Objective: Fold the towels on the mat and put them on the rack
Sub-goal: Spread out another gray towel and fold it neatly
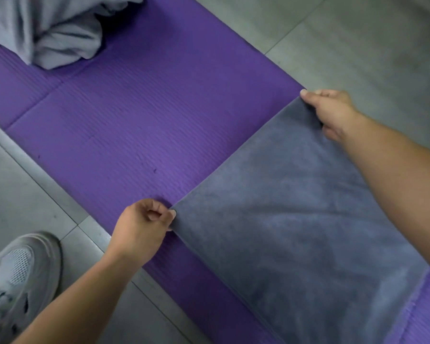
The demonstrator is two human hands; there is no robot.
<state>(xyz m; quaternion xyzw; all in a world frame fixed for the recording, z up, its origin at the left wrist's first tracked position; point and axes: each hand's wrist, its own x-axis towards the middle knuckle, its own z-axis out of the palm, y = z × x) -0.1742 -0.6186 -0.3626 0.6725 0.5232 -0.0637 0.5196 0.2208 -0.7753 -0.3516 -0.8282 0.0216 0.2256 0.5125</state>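
A dark grey towel [291, 219] lies spread flat on the purple mat [144, 125], filling the lower right of the view. My left hand [142, 227] pinches the towel's near-left corner. My right hand [330, 112] pinches the far corner at the mat's right edge. The towel's straight edge runs taut between both hands. A crumpled light grey towel [50, 31] is heaped on the mat at the top left. The rack is out of view.
Grey floor tiles [358, 33] surround the mat on both sides. My grey sneaker [18, 276] stands on the tiles at the lower left, next to the mat's edge.
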